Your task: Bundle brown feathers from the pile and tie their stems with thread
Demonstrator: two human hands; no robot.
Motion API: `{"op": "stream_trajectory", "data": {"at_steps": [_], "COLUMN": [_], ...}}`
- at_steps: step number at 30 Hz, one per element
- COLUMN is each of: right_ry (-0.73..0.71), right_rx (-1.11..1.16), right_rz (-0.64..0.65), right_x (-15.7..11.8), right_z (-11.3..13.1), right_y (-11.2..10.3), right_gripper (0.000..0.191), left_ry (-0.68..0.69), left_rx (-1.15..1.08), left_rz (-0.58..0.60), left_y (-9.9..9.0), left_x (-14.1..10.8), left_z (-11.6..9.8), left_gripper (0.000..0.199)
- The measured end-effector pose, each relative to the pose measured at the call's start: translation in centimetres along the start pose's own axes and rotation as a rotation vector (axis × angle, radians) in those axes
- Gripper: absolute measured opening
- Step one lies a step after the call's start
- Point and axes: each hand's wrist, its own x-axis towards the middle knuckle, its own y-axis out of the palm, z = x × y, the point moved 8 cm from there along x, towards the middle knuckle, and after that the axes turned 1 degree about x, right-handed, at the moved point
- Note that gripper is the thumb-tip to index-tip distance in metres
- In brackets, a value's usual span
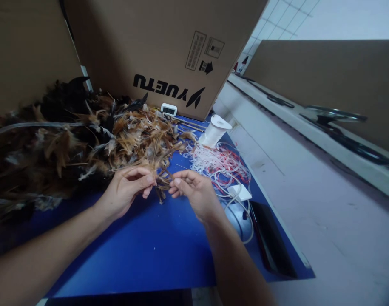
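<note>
Both hands are raised over the blue table, close together at the near edge of a large heap of brown and black feathers (pixel 146 131). My left hand (pixel 126 189) is closed in a pinch, thumb against fingers, on a thin brown feather (pixel 154 159) that stands up from the fingertips. A short gap to the right, my right hand (pixel 196 191) pinches the dark end of a narrow feather (pixel 166 171) between thumb and forefinger. Whether both pinch the same feather cannot be made out. Several loose brown feathers (pixel 162 194) lie just behind and between the fingertips.
A white spool (pixel 213 129) stands behind tangled white and red string (pixel 210 161). To the right are a white charger (pixel 240 192) with its cable and a black phone (pixel 272 238). A small digital display (pixel 168 109) sits before a large cardboard box (pixel 156 51). The blue table (pixel 143 259) meets a wall.
</note>
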Motion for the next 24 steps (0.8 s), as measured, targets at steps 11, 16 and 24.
{"op": "stream_trajectory", "data": {"at_steps": [11,16,24], "right_ry": [-0.049,-0.031,-0.093], "right_rx": [0.185,0.226,0.221], "right_rz": [0.029,0.0,-0.093], "right_x": [-0.3,-0.3,-0.3], "right_z": [0.8,0.7,0.8], "right_y": [0.4,0.4,0.1], "right_gripper": [0.017,0.014,0.009], "left_ry": [0.045,0.137,0.371], "left_rx": [0.165,0.247,0.622], "left_rz": [-0.086,-0.192,-0.221], "left_y": [-0.2,-1.1,-0.4], "left_x": [-0.1,-0.2,-1.0], "left_z": [-0.1,-0.3,-2.5], "left_gripper": [0.012,0.008,0.006]}}
